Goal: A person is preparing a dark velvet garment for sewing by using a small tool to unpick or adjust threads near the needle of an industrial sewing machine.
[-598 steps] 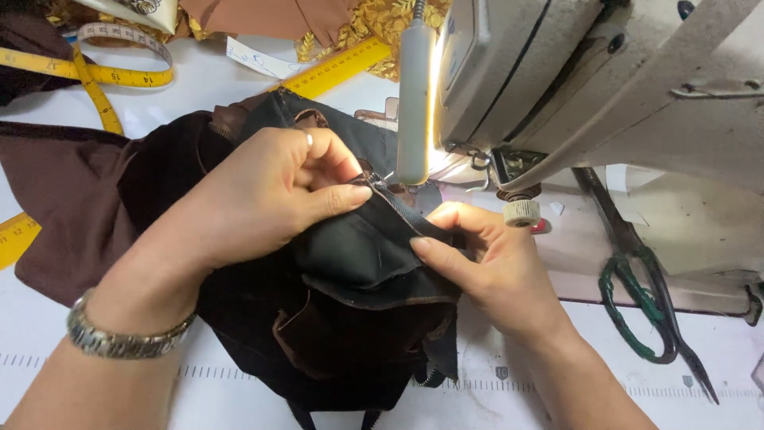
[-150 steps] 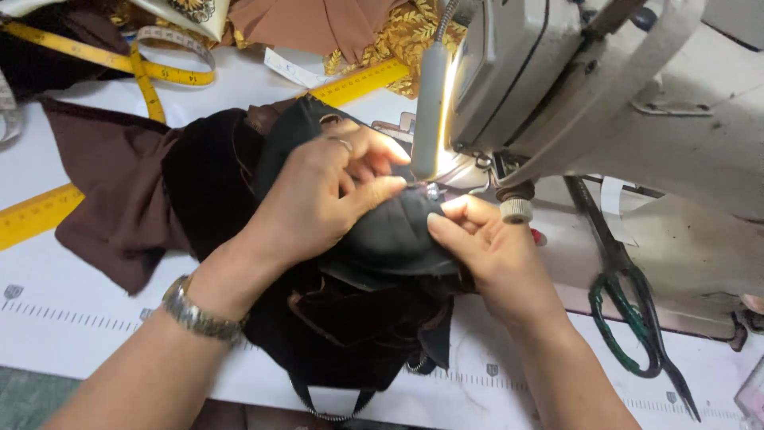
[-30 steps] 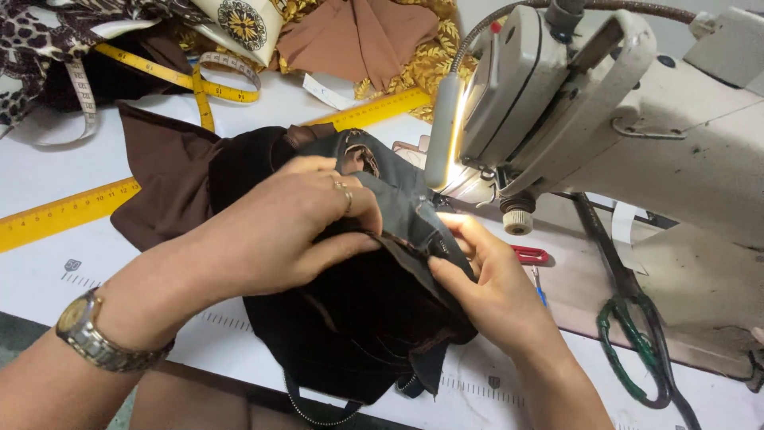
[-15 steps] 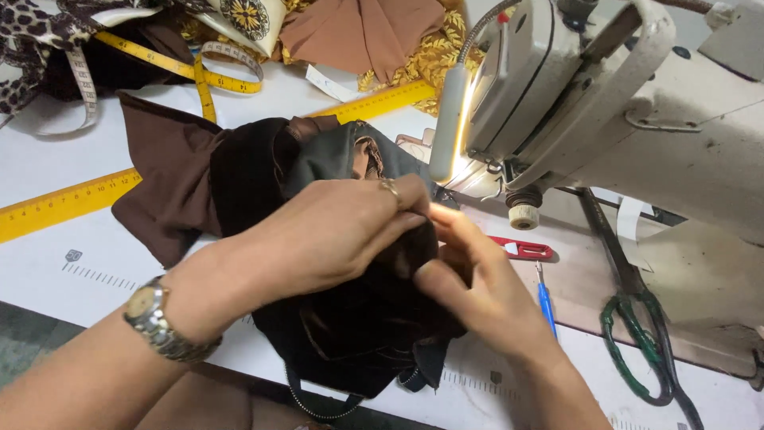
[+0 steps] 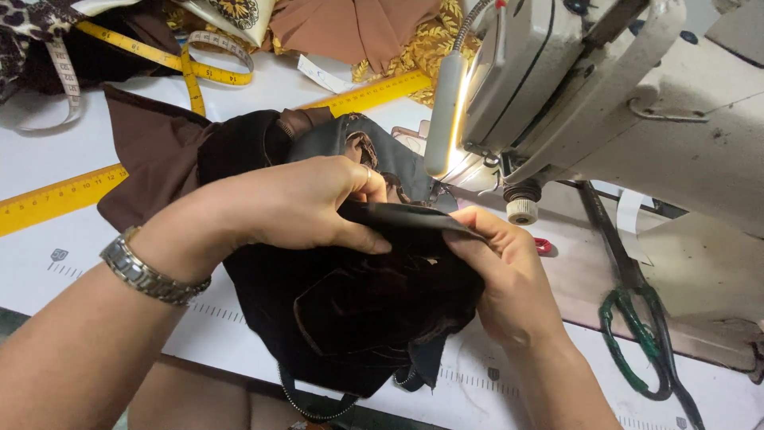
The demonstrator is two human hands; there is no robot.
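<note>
A person's two hands work a dark brown velvet garment piece (image 5: 350,310) on a white sewing table (image 5: 48,143), just in front of an industrial sewing machine (image 5: 621,103). The left hand (image 5: 294,203), a metal wristwatch (image 5: 147,271) on its wrist, is curled with thumb and fingers pinched on a folded edge of the fabric. The right hand (image 5: 501,271) grips the same edge from the other side, fingers closed over it; what lies between the fingertips, possibly a pin, is too small to tell. The machine's lamp (image 5: 446,119) glows just above. A yellow ruler (image 5: 56,199) and a yellow measuring tape (image 5: 179,60) lie to the left; green-handled scissors (image 5: 637,326) rest to the right.
</note>
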